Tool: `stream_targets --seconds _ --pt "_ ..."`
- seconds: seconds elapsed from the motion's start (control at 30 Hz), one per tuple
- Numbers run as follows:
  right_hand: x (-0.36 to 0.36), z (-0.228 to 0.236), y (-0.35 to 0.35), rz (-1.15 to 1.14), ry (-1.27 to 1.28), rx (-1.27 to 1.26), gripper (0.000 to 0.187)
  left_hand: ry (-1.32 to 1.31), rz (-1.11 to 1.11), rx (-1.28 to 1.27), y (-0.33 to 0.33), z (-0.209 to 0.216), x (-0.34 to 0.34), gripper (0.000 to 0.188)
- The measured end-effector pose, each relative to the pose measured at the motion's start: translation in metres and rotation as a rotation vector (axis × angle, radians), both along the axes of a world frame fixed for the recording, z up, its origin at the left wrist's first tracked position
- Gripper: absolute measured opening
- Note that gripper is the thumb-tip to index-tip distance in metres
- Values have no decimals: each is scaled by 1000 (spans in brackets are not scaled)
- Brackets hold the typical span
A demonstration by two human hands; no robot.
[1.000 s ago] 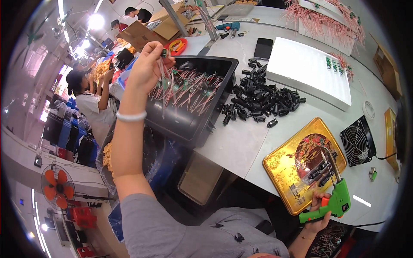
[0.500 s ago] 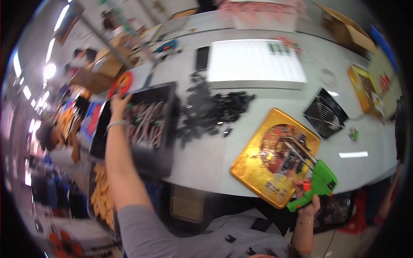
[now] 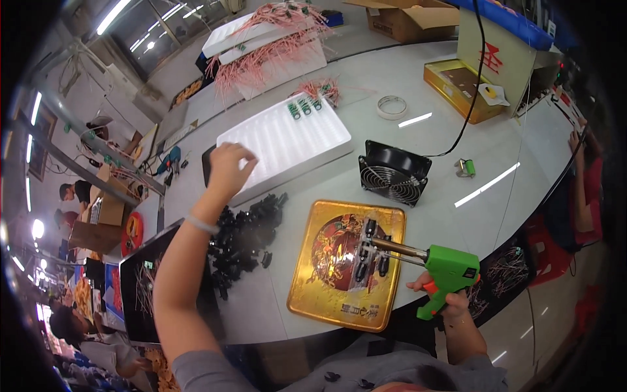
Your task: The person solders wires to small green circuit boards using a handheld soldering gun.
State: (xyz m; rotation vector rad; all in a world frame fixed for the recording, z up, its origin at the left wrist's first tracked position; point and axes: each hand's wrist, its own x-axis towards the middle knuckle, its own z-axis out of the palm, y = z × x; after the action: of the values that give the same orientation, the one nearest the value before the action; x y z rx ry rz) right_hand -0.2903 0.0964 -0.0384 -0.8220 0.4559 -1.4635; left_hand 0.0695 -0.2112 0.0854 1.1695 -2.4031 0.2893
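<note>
My right hand (image 3: 456, 306) is wrapped round the handle of a green hot glue gun (image 3: 452, 269). The gun's metal nozzle points left over a gold tin lid (image 3: 304, 287), where several small black parts (image 3: 383, 264) lie on a clear patch. Above the left edge of a white foam tray (image 3: 287, 145) is my left hand (image 3: 232, 168), its fingers curved and thumb apart, with nothing visible between them. Small green boards (image 3: 304, 104) stand on the tray's far end. A heap of black plastic parts (image 3: 241, 235) lies below my left hand, partly behind my forearm.
A black fan (image 3: 394, 171) stands beyond the tin lid, its cable running upward. Nearby are a tape roll (image 3: 392, 107) and a small green-and-metal piece (image 3: 465, 168). A black bin (image 3: 153, 287) of wired boards sits left of my forearm. Other people work at far left and right.
My left hand has left the black bin and moved right to the foam tray. My view has turned right. The glue gun stays in my right hand over the tin lid.
</note>
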Motion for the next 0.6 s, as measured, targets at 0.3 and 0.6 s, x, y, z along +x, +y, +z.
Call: stream_targets --seconds 0.3,0.6 --pt "-48 -10 -1 -37 127 55 67 289 283 72 -168 -76 -143 22" --pt "-44 -2 -4 -91 20 175 69 220 578 -20 -214 -81 -135 27"
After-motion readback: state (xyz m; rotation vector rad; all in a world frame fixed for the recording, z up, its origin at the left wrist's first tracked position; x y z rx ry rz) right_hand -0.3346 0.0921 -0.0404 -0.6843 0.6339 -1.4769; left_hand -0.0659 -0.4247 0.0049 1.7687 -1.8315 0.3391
